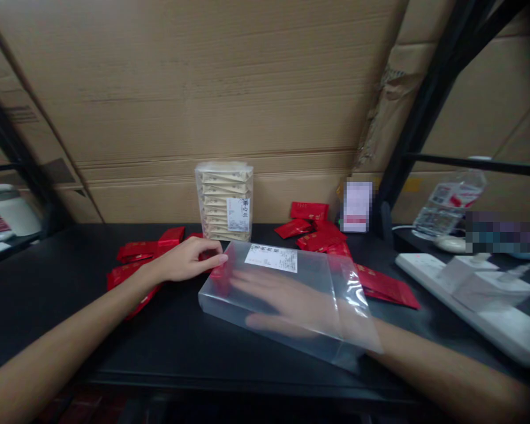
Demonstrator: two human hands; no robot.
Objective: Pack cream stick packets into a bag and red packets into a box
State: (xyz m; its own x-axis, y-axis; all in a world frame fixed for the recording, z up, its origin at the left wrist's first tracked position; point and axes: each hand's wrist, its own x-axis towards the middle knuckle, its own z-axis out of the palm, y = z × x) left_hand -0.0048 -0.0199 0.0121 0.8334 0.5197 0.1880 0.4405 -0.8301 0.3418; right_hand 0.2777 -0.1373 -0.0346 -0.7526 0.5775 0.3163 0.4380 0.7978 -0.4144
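Observation:
A clear plastic box (265, 294) with a white label lies on its side on the black table (168, 347), its open end and flap to the right. My right hand (282, 297) is inside it, seen through the plastic, fingers stretched out toward the closed end. Something red shows by its fingertips. My left hand (192, 259) is at the box's far left corner, thumb and fingers curled around that edge. Red packets (136, 253) lie under and beside my left forearm. More red packets (322, 232) are spread behind and right of the box.
A filled clear box (224, 203) of cream packets stands against the cardboard wall (221, 88). On the right are a white power strip (468, 306) with plugs and a plastic bottle (450, 200). A white flask (13, 209) stands far left.

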